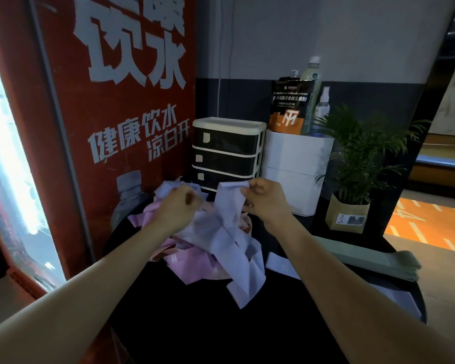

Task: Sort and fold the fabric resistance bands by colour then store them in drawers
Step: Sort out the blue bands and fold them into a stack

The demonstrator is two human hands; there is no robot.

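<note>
Holding a lavender band (230,203) up over the heap, I have my right hand (264,199) pinching its top edge, fingers curled onto the fabric, while the rest of it hangs down into the pile. My left hand (177,206) is curled too, buried in the tangle at the heap's left side; it seems to grip fabric there, though which band I cannot tell.

From the head view, the pile of bands (208,245) sits in the middle of the dark surface (221,324), lavender pieces on top and toward the right, pink ones (192,266) spilling out beneath and to the left. One lavender band lies flat (281,265) just to the right of the heap, and a stack of grey-green bands (378,258) lies flat farther right, near the surface's edge.

Behind the pile stands the small drawer unit (227,153), cream frame with three dark drawers, all closed. Beside it on the right is a white bin (297,169), with an orange and black pouch (290,106), a tall bottle (310,82) and a spray bottle (323,103) on top. A potted plant (352,158) in a paper-wrapped pot stands right of that. A red panel with white lettering (121,101) rises at my left, with a clear water bottle (129,195) at its foot.
</note>
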